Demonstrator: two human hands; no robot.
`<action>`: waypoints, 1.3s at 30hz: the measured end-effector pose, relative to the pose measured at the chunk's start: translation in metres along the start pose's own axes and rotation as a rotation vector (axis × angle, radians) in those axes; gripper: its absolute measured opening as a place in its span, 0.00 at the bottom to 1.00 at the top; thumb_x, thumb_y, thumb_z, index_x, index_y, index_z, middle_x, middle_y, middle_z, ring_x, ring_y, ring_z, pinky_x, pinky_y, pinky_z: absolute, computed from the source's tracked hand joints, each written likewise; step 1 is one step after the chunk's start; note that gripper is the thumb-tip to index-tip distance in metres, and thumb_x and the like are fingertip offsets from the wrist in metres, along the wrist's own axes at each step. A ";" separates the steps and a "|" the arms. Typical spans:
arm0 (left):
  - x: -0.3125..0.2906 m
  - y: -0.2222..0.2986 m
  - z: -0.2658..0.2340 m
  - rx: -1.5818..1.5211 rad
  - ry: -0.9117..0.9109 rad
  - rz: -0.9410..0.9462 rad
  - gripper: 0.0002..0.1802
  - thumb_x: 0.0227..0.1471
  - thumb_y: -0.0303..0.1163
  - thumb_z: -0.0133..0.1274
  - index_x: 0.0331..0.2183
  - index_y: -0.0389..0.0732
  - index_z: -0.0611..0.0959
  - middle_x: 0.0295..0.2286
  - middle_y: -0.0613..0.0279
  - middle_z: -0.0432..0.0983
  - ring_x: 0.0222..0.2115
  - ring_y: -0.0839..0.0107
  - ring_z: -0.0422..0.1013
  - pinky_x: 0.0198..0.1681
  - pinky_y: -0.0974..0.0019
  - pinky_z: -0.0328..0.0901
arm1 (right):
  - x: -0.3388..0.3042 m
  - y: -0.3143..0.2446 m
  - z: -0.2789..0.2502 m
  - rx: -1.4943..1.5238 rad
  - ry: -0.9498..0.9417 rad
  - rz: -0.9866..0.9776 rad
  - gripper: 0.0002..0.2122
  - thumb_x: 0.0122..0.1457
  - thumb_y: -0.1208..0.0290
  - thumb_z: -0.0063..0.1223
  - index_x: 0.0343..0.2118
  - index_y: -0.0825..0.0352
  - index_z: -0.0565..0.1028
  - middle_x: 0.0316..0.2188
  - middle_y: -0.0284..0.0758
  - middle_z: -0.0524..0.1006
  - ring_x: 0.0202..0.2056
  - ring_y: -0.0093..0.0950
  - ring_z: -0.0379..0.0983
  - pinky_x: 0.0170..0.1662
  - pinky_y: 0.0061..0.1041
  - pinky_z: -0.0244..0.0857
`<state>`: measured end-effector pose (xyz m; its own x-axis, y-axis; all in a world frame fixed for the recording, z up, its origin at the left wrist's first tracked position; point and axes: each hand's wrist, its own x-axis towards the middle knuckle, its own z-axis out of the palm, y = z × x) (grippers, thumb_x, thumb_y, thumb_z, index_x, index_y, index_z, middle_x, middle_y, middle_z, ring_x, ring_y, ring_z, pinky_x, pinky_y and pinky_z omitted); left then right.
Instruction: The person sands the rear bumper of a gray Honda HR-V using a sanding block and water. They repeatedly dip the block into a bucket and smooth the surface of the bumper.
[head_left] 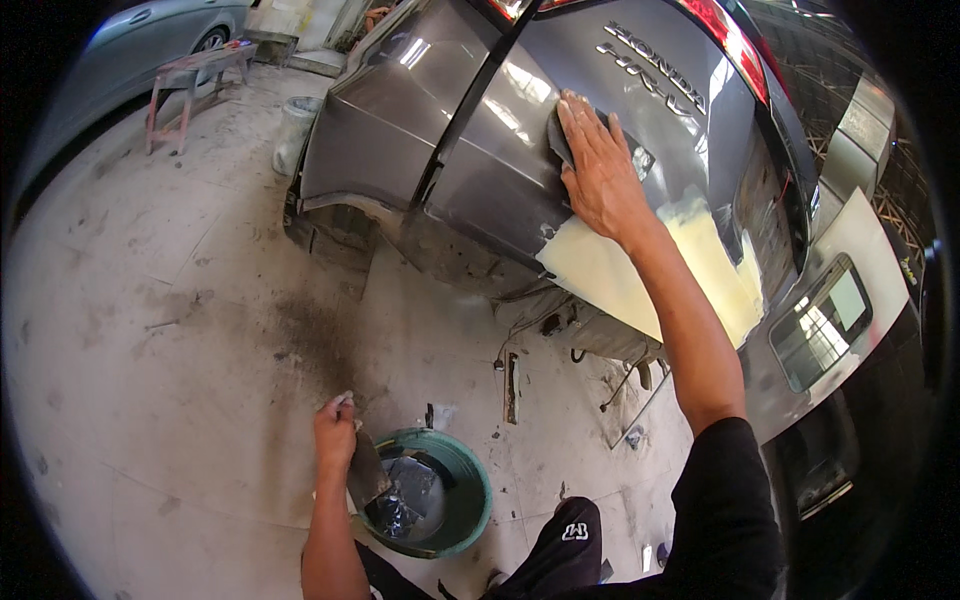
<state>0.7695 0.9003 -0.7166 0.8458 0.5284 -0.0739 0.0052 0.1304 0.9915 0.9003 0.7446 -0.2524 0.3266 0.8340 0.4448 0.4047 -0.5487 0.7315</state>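
My right hand (pixel 604 180) lies stretched out against the grey car tailgate (pixel 500 150), pressing a dark sheet of sandpaper (pixel 559 140) to the panel. Much of the sheet is hidden under the fingers. Just below that hand, pale yellow filler (pixel 600 270) covers the lower part of the tailgate. Down at the left, my left hand (pixel 335 435) is closed, with a dark flat piece (pixel 368 472) hanging from it by the rim of a green bucket (pixel 482 500). Dark sheets (pixel 408 490) lie in the bucket, in what looks like water.
A detached white panel with a window (pixel 825 320) stands at the right. Behind the car's left corner is a pale bucket (pixel 296 130); farther off stand a small worn bench (pixel 200 65) and a silver car (pixel 110 80). Loose wires (pixel 515 320) hang under the bumper area.
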 end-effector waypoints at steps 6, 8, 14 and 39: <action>-0.003 0.016 -0.003 0.075 0.010 0.046 0.15 0.55 0.31 0.50 0.41 0.31 0.80 0.32 0.51 0.79 0.32 0.67 0.74 0.39 0.68 0.66 | -0.021 0.000 0.003 0.053 -0.021 0.063 0.36 0.52 0.73 0.53 0.63 0.70 0.49 0.64 0.43 0.51 0.65 0.39 0.46 0.67 0.42 0.38; -0.003 0.011 0.002 0.059 0.019 0.059 0.15 0.54 0.31 0.50 0.41 0.31 0.80 0.30 0.52 0.79 0.31 0.68 0.74 0.38 0.68 0.66 | -0.002 0.007 0.004 0.040 0.014 0.038 0.37 0.51 0.73 0.54 0.63 0.71 0.49 0.64 0.44 0.51 0.65 0.40 0.46 0.66 0.42 0.38; -0.010 0.025 0.007 0.093 -0.026 -0.027 0.15 0.54 0.31 0.50 0.40 0.32 0.81 0.29 0.50 0.79 0.30 0.68 0.74 0.37 0.66 0.67 | -0.024 0.003 0.003 0.066 0.019 0.021 0.34 0.51 0.72 0.54 0.61 0.72 0.53 0.62 0.48 0.53 0.63 0.43 0.48 0.66 0.42 0.41; -0.002 0.006 0.004 0.155 0.054 0.143 0.15 0.54 0.31 0.50 0.41 0.32 0.81 0.29 0.52 0.79 0.30 0.67 0.74 0.36 0.66 0.67 | -0.026 -0.005 -0.001 0.018 -0.025 0.032 0.38 0.48 0.70 0.59 0.61 0.72 0.52 0.64 0.45 0.49 0.65 0.42 0.46 0.67 0.39 0.40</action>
<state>0.7697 0.8966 -0.7104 0.8140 0.5770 0.0672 -0.0270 -0.0779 0.9966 0.8892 0.7255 -0.2668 0.3612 0.8143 0.4545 0.4089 -0.5763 0.7076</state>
